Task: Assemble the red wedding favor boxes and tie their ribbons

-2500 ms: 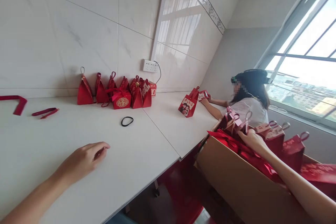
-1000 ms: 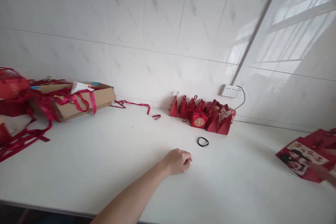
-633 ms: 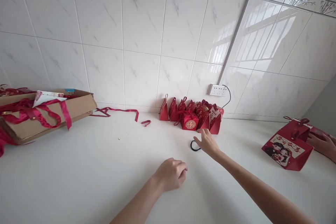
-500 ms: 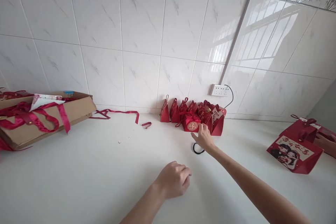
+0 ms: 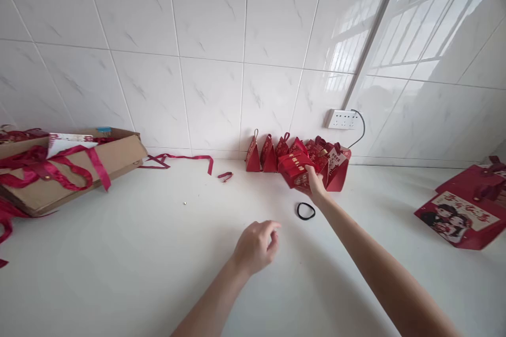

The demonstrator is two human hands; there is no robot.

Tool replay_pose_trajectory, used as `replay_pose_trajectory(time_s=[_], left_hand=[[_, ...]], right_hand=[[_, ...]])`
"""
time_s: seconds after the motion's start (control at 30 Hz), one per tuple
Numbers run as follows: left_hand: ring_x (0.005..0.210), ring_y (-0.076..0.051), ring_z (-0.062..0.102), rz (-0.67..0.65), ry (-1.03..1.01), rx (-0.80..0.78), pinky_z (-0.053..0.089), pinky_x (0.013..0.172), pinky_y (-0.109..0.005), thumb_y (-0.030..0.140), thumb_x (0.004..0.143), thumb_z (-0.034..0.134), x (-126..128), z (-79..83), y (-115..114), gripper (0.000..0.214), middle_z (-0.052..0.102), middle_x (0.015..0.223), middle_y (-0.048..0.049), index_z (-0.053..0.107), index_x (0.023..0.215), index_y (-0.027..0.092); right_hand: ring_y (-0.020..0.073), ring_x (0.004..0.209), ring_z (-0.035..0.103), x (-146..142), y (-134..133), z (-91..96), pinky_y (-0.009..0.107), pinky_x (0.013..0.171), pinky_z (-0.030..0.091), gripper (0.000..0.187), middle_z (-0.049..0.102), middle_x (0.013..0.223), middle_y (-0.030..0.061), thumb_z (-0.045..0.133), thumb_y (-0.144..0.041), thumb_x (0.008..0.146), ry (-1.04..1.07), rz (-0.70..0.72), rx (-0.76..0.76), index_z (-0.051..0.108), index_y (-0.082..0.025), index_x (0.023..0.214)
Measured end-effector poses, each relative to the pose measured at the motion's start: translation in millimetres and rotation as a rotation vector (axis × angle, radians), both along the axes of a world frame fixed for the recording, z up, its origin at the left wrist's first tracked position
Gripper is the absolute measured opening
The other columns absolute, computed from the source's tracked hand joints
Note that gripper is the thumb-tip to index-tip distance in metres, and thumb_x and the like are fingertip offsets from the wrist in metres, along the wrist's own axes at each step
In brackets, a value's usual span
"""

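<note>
**Student:** Which object is in hand?

**Tutor:** The small red card box with gold lettering (image 5: 293, 162), tilted at the front of a row of red triangular card boxes with loop handles (image 5: 269, 159). Let it mark the clock's centre, with twelve toward the wall. The right hand (image 5: 316, 183) grasps it by its near right corner. Whether its base is clear of the white tabletop (image 5: 138, 268) cannot be told.

**Student:** And the left hand (image 5: 256, 246)?

**Tutor:** It lies near seven o'clock, loosely curled, with nothing visible in it and well apart from the small box.

**Student:** What else surrounds the centre?

**Tutor:** A thin black round band (image 5: 298, 211) lies between five and six. At nine, well apart, is a brown cardboard carton (image 5: 124, 157) draped with red satin ribbon (image 5: 98, 168). Between three and four stands a larger red card box with a printed cartoon (image 5: 458, 218).

**Student:** Which step is this?

**Tutor:** Judged from the pose, the handling of one box by the right hand alone. Any further move calls for a secure corner hold and care around the crowded row.
</note>
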State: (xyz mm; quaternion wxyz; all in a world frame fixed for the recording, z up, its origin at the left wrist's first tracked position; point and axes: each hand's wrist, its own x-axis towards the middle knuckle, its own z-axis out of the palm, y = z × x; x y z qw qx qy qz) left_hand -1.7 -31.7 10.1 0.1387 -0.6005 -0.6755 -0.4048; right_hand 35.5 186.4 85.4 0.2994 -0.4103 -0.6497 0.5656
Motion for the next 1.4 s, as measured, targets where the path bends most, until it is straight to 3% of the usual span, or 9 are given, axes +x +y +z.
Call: replay_pose_trajectory(time_s=[0.1, 0.27, 0.53, 0.8, 0.87, 1.0, 1.07, 1.23, 1.4], left_hand=[[0.059, -0.011, 0.057, 0.075, -0.13, 0.084, 0.051, 0.061, -0.028, 0.021, 0.09, 0.04, 0.7, 6.9, -1.2, 0.03, 0.063, 0.093, -0.005, 0.042, 0.12, 0.019], [0.088, -0.018, 0.059, 0.108, -0.135, 0.26, 0.053, 0.068, -0.033, 0.03, 0.091, 0.043, 0.8, 11.8, -1.6, 0.053, 0.044, 0.123, -0.0162, 0.022, 0.138, 0.021], [0.092, -0.019, 0.056, -0.039, -0.069, 0.288, 0.05, 0.072, -0.035, 0.031, 0.092, 0.04, 1.7, 16.6, -4.0, 0.048, 0.042, 0.122, -0.0141, 0.026, 0.137, 0.022], [0.12, -0.028, 0.049, -0.168, -0.415, 0.316, 0.045, 0.095, -0.046, 0.048, 0.094, 0.036, -5.7, 5.7, -6.6, 0.056, 0.047, 0.132, -0.0153, 0.021, 0.141, 0.022], [0.123, -0.029, 0.048, -0.151, -0.526, 0.277, 0.043, 0.098, -0.045, 0.056, 0.091, 0.037, -7.1, 8.5, -7.6, 0.057, 0.047, 0.135, -0.014, 0.032, 0.137, 0.022], [0.123, -0.029, 0.051, -0.062, -0.891, 0.254, 0.047, 0.094, -0.041, 0.069, 0.086, 0.03, -9.8, 19.7, -6.4, 0.063, 0.05, 0.137, -0.0101, 0.047, 0.128, 0.024], [0.123, -0.03, 0.051, -0.077, -0.958, 0.236, 0.046, 0.096, -0.042, 0.071, 0.084, 0.032, -10.0, 23.8, -5.2, 0.066, 0.054, 0.134, -0.0096, 0.051, 0.124, 0.022], [0.114, -0.029, 0.057, -0.161, -0.92, 0.16, 0.047, 0.095, -0.044, 0.07, 0.082, 0.041, -4.9, 26.3, -5.6, 0.067, 0.063, 0.119, -0.0098, 0.046, 0.13, 0.023], [0.125, -0.029, 0.048, -0.158, -0.779, 0.197, 0.042, 0.101, -0.044, 0.067, 0.084, 0.041, -3.4, 28.1, -7.6, 0.062, 0.054, 0.132, -0.0097, 0.047, 0.129, 0.025]], right_hand=[[0.0215, 0.09, 0.066, 30.2, -28.1, 4.2, 0.034, 0.075, 0.06, 0.048, 0.06, 0.1, 0.0139, 0.019, -0.05, 0.093, 0.148, 0.202, -0.222, 0.047, -0.016, 0.111], [0.0192, 0.084, 0.067, 62.3, -67.0, -9.1, 0.021, 0.06, 0.059, 0.059, 0.063, 0.097, 0.0129, 0.053, -0.058, 0.082, 0.576, 0.704, -0.988, 0.047, -0.013, 0.118], [0.0193, 0.083, 0.069, 73.4, -79.1, -32.3, 0.023, 0.062, 0.06, 0.055, 0.066, 0.098, 0.0127, 0.044, -0.058, 0.087, 0.561, 0.684, -1.02, 0.049, -0.014, 0.119], [0.0272, 0.096, 0.065, 70.6, -71.8, -42.4, 0.042, 0.071, 0.06, 0.061, 0.066, 0.103, 0.0096, 0.029, -0.07, 0.085, 0.56, 0.671, -0.376, 0.05, -0.024, 0.118], [0.03, 0.104, 0.061, 71.7, -65.5, -47.8, 0.047, 0.081, 0.056, 0.059, 0.063, 0.109, 0.0107, 0.033, -0.071, 0.084, 0.582, 0.647, -0.043, 0.048, -0.024, 0.117], [0.0331, 0.113, 0.051, 75.8, -51.8, -53.3, 0.051, 0.089, 0.049, 0.075, 0.046, 0.12, 0.0129, 0.067, -0.054, 0.069, 0.652, 0.586, 0.903, 0.033, -0.026, 0.129], [0.0332, 0.113, 0.049, 77.2, -49.5, -52.6, 0.051, 0.087, 0.049, 0.082, 0.042, 0.118, 0.0136, 0.07, -0.042, 0.064, 0.601, 0.603, 1.162, 0.029, -0.025, 0.132], [0.0326, 0.113, 0.047, 78.6, -53.9, -49.3, 0.05, 0.085, 0.049, 0.08, 0.039, 0.12, 0.0146, 0.064, -0.031, 0.063, 0.519, 0.63, 1.266, 0.028, -0.023, 0.133], [0.0334, 0.117, 0.045, 79.8, -52.3, -48.1, 0.051, 0.087, 0.048, 0.081, 0.039, 0.123, 0.0149, 0.06, -0.027, 0.06, 0.56, 0.641, 1.242, 0.027, -0.024, 0.134]])
